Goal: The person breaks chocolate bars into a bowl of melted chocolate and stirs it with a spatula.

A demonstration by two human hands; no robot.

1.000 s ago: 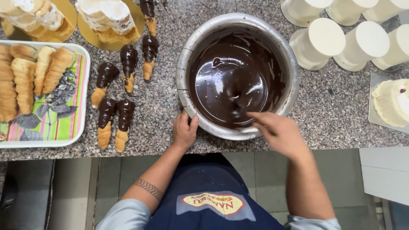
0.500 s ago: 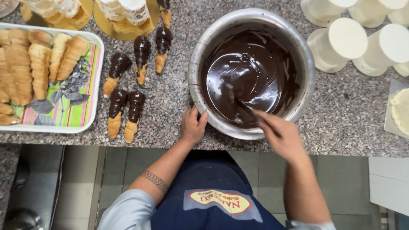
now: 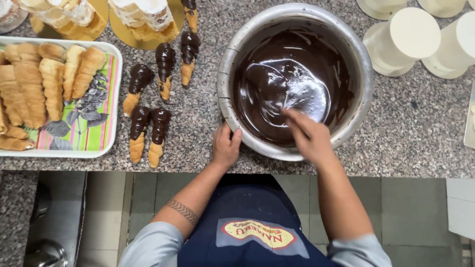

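Granite counter (image 3: 420, 128): left hand (image 3: 225, 147) gripping steel bowl (image 3: 232, 54) rim; right hand (image 3: 309, 136), blurred, grip unclear, over melted chocolate (image 3: 277, 84).

Metal bowl (image 3: 232, 59), dull brushed steel on the rim, smeared dark inside, and the melted chocolate (image 3: 292, 94) in it shines wet and glossy. The counter (image 3: 410, 133) is speckled grey stone, polished smooth. The dipped pastry horns (image 3: 148, 131) near the counter's front edge show glossy chocolate tips over matt, flaky crust. The tray (image 3: 106, 151) looks like smooth white plastic with a printed paper liner. White tubs (image 3: 403, 42) at the back: matt plastic.
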